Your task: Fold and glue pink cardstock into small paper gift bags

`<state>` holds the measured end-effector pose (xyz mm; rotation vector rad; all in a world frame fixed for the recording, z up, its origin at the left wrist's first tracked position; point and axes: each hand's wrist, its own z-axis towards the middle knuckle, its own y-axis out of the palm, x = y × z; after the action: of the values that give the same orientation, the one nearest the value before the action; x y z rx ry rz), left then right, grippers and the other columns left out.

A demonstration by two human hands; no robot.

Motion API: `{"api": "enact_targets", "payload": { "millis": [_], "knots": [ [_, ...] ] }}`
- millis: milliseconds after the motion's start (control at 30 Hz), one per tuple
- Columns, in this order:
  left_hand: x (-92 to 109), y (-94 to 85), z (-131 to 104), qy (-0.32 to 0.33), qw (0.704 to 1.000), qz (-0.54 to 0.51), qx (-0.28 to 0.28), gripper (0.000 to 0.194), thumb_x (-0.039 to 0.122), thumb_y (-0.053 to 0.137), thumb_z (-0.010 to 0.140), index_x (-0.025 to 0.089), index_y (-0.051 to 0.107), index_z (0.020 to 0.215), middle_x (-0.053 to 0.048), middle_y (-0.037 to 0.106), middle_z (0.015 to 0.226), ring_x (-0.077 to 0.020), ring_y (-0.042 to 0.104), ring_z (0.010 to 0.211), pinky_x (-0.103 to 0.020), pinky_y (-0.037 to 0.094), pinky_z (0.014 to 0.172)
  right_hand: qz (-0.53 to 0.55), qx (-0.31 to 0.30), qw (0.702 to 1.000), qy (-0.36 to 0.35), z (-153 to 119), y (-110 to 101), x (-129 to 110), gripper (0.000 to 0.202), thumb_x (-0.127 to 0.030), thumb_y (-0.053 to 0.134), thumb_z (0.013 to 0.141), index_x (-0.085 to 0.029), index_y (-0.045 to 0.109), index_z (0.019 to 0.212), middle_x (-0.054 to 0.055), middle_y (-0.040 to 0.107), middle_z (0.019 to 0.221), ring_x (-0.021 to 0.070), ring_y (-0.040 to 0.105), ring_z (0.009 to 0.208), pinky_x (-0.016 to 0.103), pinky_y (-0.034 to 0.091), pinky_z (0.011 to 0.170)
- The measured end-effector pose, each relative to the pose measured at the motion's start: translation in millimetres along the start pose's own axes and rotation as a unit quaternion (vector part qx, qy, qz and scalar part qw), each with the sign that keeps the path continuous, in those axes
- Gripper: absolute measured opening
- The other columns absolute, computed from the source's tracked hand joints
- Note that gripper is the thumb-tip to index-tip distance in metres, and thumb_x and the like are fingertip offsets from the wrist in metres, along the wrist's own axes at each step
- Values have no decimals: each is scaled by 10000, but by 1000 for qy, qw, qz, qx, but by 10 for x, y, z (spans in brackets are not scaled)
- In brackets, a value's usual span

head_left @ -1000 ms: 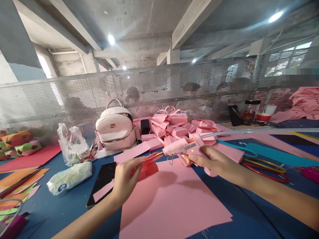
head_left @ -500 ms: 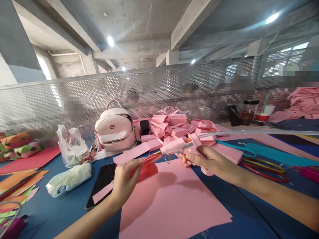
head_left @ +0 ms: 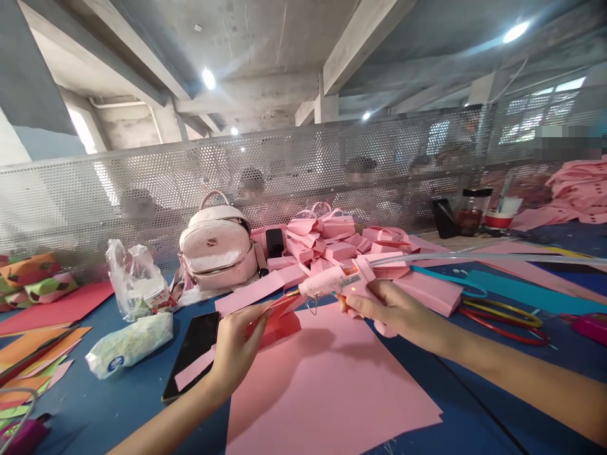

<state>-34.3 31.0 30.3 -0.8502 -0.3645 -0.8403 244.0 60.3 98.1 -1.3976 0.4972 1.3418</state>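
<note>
My left hand pinches a folded piece of red-pink paper by its near edge. In my right hand is a pink hot glue gun, the fingers wrapped round its grip and trigger. The gun's nozzle rests at the upper edge of the folded paper, though I cannot tell whether it touches. A clear glue stick runs out of the gun's back to the right. Below both hands lies a large pink sheet.
Behind the gun is a pile of pink paper pieces. A pale backpack stands back left, near a plastic bag and a tissue pack. A black tablet lies beside my left wrist. Coloured strips lie right.
The glue gun and my right hand have shifted slightly left, moving the nozzle along the paper's edge. My left hand keeps its pinch.
</note>
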Motion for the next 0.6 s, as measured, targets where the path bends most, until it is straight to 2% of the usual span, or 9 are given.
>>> {"api": "enact_targets", "payload": {
  "millis": [100,167,267,400,500,600],
  "knots": [
    [-14,-4,3,0,1000,-1,5,295,262,515,969,202,792,1049,-46,812,954,-231,754,847,-239,530,710,-1,25,1000,5,-7,-50,9,465,-638,647,807,-178,714,802,50,650,788,197,581,758,292,481,702],
    [-15,0,1,-3,1000,-3,8,297,270,514,972,196,795,1038,-44,811,918,-222,751,799,-231,521,676,-8,27,1000,13,-52,-70,-8,467,-644,650,799,-181,710,780,38,633,788,174,553,717,264,455,641],
    [-11,16,-10,-6,1000,-7,10,316,292,505,981,186,802,1008,-42,804,851,-216,745,762,-219,512,636,-10,-7,999,47,-131,-43,-38,481,-654,664,771,-175,707,789,15,568,737,130,447,597,235,366,505],
    [-17,42,-35,-4,1000,-13,9,313,303,520,974,178,803,1014,-51,803,867,-226,748,795,-216,530,647,25,-41,997,55,-135,47,2,496,-656,669,774,-162,697,805,0,510,707,109,384,560,229,334,482],
    [-29,47,-44,-4,1000,-14,10,315,302,523,969,171,810,978,-49,804,852,-223,748,759,-215,536,630,38,1,999,26,-46,54,104,493,-656,635,812,-169,699,846,6,531,725,121,427,580,240,351,510],
    [-50,41,-33,-6,1000,-18,17,319,284,515,963,167,811,988,-48,810,877,-241,760,799,-229,559,658,36,60,997,-16,44,-28,223,500,-675,609,824,-186,641,726,-20,476,632,134,447,579,255,372,539]
  ]
}}
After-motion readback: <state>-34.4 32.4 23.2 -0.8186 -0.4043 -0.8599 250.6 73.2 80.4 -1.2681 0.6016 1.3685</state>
